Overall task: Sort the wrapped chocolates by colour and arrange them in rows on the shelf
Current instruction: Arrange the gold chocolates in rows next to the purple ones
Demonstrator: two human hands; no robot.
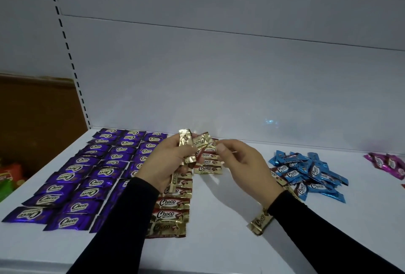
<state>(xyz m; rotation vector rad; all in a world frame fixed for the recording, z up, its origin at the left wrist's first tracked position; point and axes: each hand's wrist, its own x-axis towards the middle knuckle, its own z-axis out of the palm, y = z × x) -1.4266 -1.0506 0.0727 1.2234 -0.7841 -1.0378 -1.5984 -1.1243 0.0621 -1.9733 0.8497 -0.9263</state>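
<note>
**Gold chocolates in hand above the shelf**

Black sleeves [122, 225] enter from the bottom edge of the frame and lead up to both hands at centre. Fingers [173, 145] of the left hand [164, 162] are curled round a small bunch of gold chocolates [186, 142], which stick up and fan out above the fist; one more gold wrapper hangs out below the palm. Fingers [223, 147] of the right hand [243, 164] are narrow, thumb and forefinger brought together at the right edge of that bunch; whether they actually pinch a wrapper cannot be told.

Just below and behind the hands, a gold row [173, 210] runs down the middle of the white shelf [219, 241] toward the lower centre, with a second short gold row [208, 162] starting beside it, partly hidden by the hands. One loose gold chocolate [259, 222] lies under the right wrist.

Left of centre, purple chocolates [87, 175] lie in three tidy rows reaching to the back of the shelf. Right of centre, blue chocolates [311, 175] sit in an unsorted heap, with a brown-and-gold wrapper at its left edge. At the far right edge lie a few pink chocolates [388, 162].

At the upper left, a slotted upright [65, 43] runs along the pale back panel [219, 65]. At the far left edge, red and green packets [8, 177] show beyond the shelf.
</note>
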